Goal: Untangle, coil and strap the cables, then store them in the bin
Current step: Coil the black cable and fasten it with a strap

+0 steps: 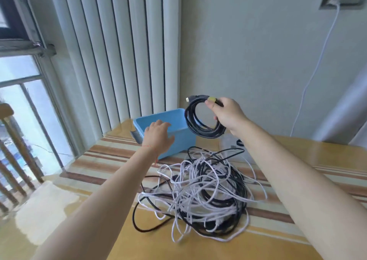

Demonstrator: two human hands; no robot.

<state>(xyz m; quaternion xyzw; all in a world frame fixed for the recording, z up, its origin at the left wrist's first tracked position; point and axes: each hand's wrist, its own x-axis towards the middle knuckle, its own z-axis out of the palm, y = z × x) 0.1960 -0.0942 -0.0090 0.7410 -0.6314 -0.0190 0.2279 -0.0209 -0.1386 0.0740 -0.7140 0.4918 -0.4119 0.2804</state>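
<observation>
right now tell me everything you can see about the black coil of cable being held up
The black cable coil is wound into several round loops of smooth, rubbery-looking cord, with a dark plug poking out at its top. The right hand grips it at the upper right, holding it upright in the air just above the blue bin, apart from the tangled pile.

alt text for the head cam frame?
The right hand holds a coiled black cable above an open blue plastic bin; the left hand rests on its rim. Tangled white and black cables lie nearer on the striped table.
</observation>
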